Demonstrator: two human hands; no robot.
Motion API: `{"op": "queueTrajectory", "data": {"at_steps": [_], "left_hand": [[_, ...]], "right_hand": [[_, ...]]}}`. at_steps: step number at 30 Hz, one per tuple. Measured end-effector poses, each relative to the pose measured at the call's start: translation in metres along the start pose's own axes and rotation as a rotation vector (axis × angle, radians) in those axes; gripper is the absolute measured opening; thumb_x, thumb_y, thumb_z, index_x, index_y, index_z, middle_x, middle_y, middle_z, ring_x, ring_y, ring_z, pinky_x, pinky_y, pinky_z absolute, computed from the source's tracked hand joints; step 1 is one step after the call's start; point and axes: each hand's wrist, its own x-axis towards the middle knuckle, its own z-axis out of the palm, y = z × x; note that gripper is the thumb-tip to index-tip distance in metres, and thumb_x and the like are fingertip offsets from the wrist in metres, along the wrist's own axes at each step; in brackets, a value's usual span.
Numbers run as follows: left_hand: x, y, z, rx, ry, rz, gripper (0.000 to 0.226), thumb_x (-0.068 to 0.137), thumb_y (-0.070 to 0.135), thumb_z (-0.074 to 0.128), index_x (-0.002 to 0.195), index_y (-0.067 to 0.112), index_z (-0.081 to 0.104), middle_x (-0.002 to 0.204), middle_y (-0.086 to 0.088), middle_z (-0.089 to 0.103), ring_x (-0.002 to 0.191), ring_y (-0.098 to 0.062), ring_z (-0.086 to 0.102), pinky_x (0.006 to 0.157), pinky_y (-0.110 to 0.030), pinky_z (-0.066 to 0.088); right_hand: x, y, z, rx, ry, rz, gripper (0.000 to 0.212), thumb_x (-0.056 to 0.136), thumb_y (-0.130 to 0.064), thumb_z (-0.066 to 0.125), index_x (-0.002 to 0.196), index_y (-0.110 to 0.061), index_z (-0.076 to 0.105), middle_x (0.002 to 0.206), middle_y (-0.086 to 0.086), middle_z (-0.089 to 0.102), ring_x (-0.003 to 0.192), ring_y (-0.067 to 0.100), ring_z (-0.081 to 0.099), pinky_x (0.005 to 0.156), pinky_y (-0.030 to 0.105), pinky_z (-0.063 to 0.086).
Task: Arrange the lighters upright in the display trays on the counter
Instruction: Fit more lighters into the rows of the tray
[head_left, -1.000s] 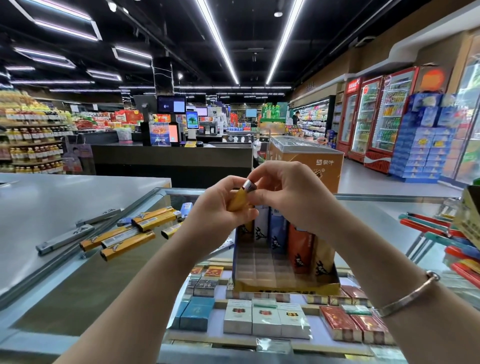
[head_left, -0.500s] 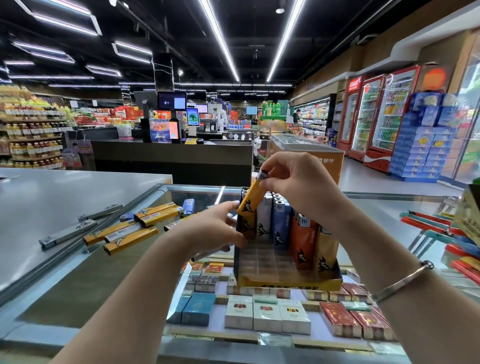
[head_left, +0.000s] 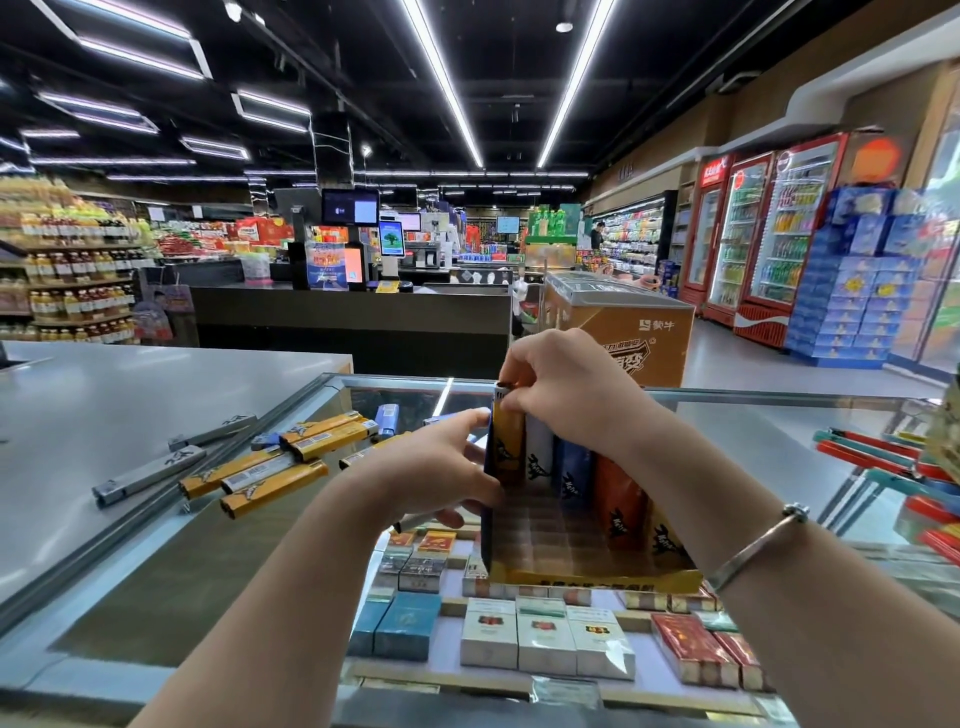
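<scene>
Lighter (head_left: 508, 439) now stands upright in the display tray (head_left: 597, 574), where a second ago you held it tilted above; your right hand (head_left: 566, 387) pinches its cap, your left hand (head_left: 441, 467) steadies the tray, fingers curled. More lighters (head_left: 270, 467) wait on the table (head_left: 130, 415).

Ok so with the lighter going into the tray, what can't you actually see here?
Head view only:
- Base of the yellow lighter: hidden behind the display tray wall and the left hand.
- Its top: covered by the right hand.
- Right-side lighters under the right forearm.
- Red and teal items: cut off by the right edge.
- Print on loose lighters: too small.
</scene>
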Motion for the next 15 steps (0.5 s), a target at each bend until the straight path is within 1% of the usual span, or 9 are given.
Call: {"op": "queueTrajectory", "data": {"at_steps": [3, 5, 6, 8, 10, 11, 13, 14, 15], "left_hand": [[0.000, -0.001, 0.000, 0.004, 0.002, 0.017, 0.071, 0.078, 0.009, 0.069, 0.133, 0.033, 0.032, 0.098, 0.011, 0.056, 0.068, -0.002, 0.066, 0.054, -0.018, 0.052], [0.000, -0.002, 0.000, 0.004, 0.001, 0.026, 0.068, 0.078, 0.010, 0.069, 0.130, 0.035, 0.032, 0.097, 0.012, 0.056, 0.066, 0.000, 0.066, 0.055, -0.018, 0.053], [0.001, -0.002, 0.000, -0.001, 0.001, 0.028, 0.066, 0.079, 0.010, 0.069, 0.126, 0.037, 0.033, 0.097, 0.012, 0.056, 0.067, 0.000, 0.065, 0.055, -0.018, 0.054], [0.002, -0.003, 0.000, -0.009, 0.000, 0.032, 0.059, 0.079, 0.010, 0.069, 0.116, 0.040, 0.034, 0.095, 0.013, 0.056, 0.067, -0.001, 0.065, 0.057, -0.020, 0.055], [0.002, -0.004, 0.000, -0.004, 0.000, 0.042, 0.056, 0.079, 0.012, 0.069, 0.110, 0.042, 0.035, 0.095, 0.013, 0.057, 0.068, -0.001, 0.066, 0.057, -0.020, 0.055], [0.002, -0.004, 0.000, -0.002, -0.003, 0.045, 0.055, 0.079, 0.013, 0.069, 0.110, 0.043, 0.035, 0.096, 0.012, 0.058, 0.070, -0.002, 0.066, 0.057, -0.020, 0.054], [0.002, -0.004, 0.000, -0.014, -0.009, 0.050, 0.054, 0.079, 0.014, 0.069, 0.110, 0.043, 0.036, 0.097, 0.011, 0.058, 0.072, -0.004, 0.067, 0.055, -0.018, 0.052], [0.002, -0.004, 0.000, -0.017, -0.008, 0.052, 0.054, 0.079, 0.014, 0.069, 0.111, 0.042, 0.036, 0.097, 0.011, 0.059, 0.071, -0.003, 0.067, 0.054, -0.017, 0.051], [0.002, -0.004, 0.000, -0.016, -0.005, 0.053, 0.053, 0.080, 0.015, 0.069, 0.113, 0.042, 0.037, 0.097, 0.010, 0.059, 0.070, -0.002, 0.067, 0.052, -0.017, 0.050]], "right_hand": [[0.001, 0.001, 0.004, -0.096, -0.056, 0.004, 0.012, 0.084, -0.013, 0.065, 0.093, -0.008, 0.070, 0.089, 0.007, 0.065, 0.085, 0.021, 0.059, 0.078, 0.036, 0.054], [0.000, 0.001, 0.005, -0.145, -0.057, -0.016, 0.013, 0.086, -0.012, 0.062, 0.095, -0.010, 0.071, 0.093, 0.005, 0.062, 0.090, 0.020, 0.058, 0.079, 0.033, 0.051], [0.000, 0.001, 0.006, -0.185, -0.049, -0.038, 0.015, 0.088, -0.012, 0.060, 0.098, -0.011, 0.071, 0.096, 0.004, 0.061, 0.093, 0.019, 0.055, 0.081, 0.032, 0.049], [-0.002, 0.003, 0.007, -0.323, -0.020, -0.100, 0.021, 0.091, -0.014, 0.054, 0.106, -0.018, 0.069, 0.103, -0.001, 0.058, 0.096, 0.016, 0.046, 0.084, 0.031, 0.039], [-0.006, 0.006, 0.007, -0.443, -0.009, -0.134, 0.027, 0.094, -0.019, 0.049, 0.115, -0.024, 0.065, 0.108, -0.003, 0.054, 0.096, 0.015, 0.039, 0.080, 0.031, 0.030], [-0.008, 0.008, 0.007, -0.474, -0.023, -0.128, 0.029, 0.094, -0.022, 0.047, 0.120, -0.028, 0.061, 0.112, -0.003, 0.053, 0.099, 0.016, 0.039, 0.080, 0.032, 0.029], [-0.016, 0.010, 0.007, -0.476, -0.058, -0.093, 0.035, 0.096, -0.030, 0.044, 0.130, -0.033, 0.051, 0.122, -0.004, 0.052, 0.110, 0.019, 0.042, 0.087, 0.036, 0.033], [-0.019, 0.011, 0.007, -0.459, -0.055, -0.078, 0.037, 0.096, -0.034, 0.043, 0.132, -0.033, 0.048, 0.124, -0.005, 0.053, 0.113, 0.020, 0.044, 0.090, 0.037, 0.034], [-0.022, 0.012, 0.005, -0.437, -0.027, -0.065, 0.038, 0.095, -0.036, 0.044, 0.133, -0.034, 0.047, 0.125, -0.006, 0.055, 0.114, 0.019, 0.047, 0.089, 0.036, 0.036]]}}
